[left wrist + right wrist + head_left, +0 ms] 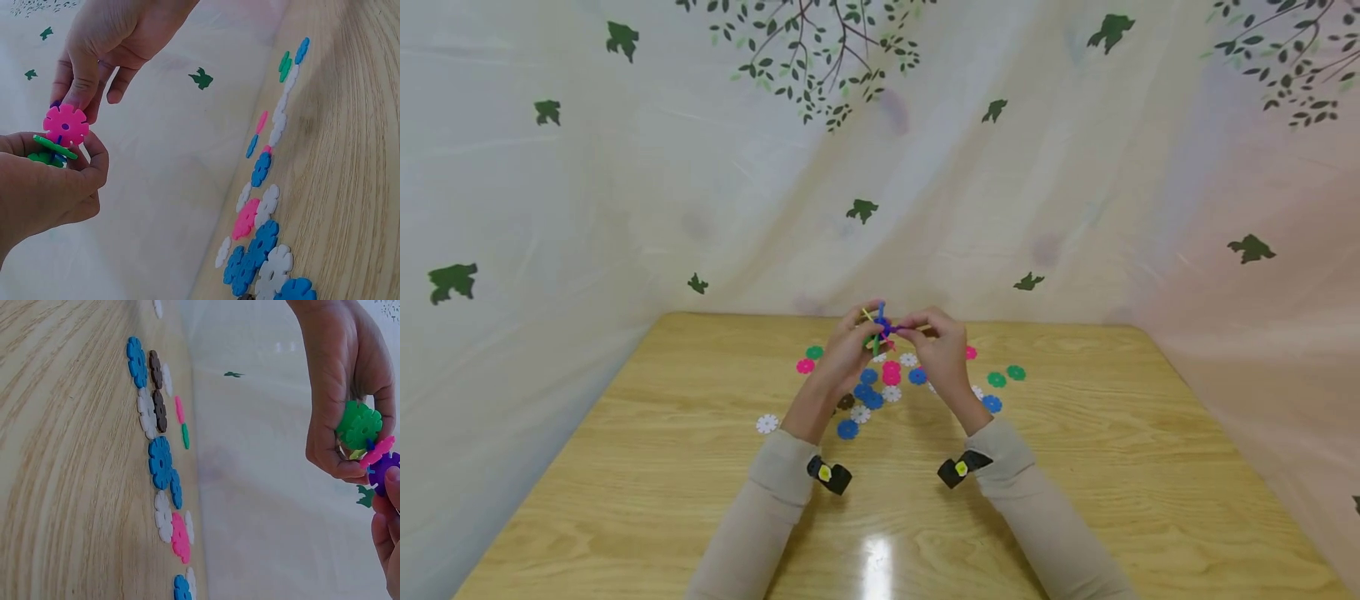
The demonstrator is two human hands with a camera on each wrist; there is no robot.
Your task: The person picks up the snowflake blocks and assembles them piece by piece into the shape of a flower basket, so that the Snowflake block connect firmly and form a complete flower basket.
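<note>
Above the table, my left hand (pixel 844 354) holds a cluster of interlocking flower-shaped plastic discs. A green disc (pixel 359 425) and a pink disc (pixel 65 124) belong to this cluster, with bits of blue and yellow also visible in the head view. My right hand (pixel 946 354) pinches a purple flower-shaped disc (pixel 382 474) between thumb and fingers, at the cluster's right side. In the right wrist view the purple disc meets the pink one; whether their slots are joined cannot be told. Fingers hide part of the cluster.
Loose flower discs lie on the wooden table (pixel 700 500) below the hands: several blue discs (pixel 847 429), white discs (pixel 767 423), pink discs (pixel 891 372), green discs (pixel 1016 372) and brown discs (pixel 160 411). A pale curtain (pixel 760 208) with leaf and bird prints hangs behind.
</note>
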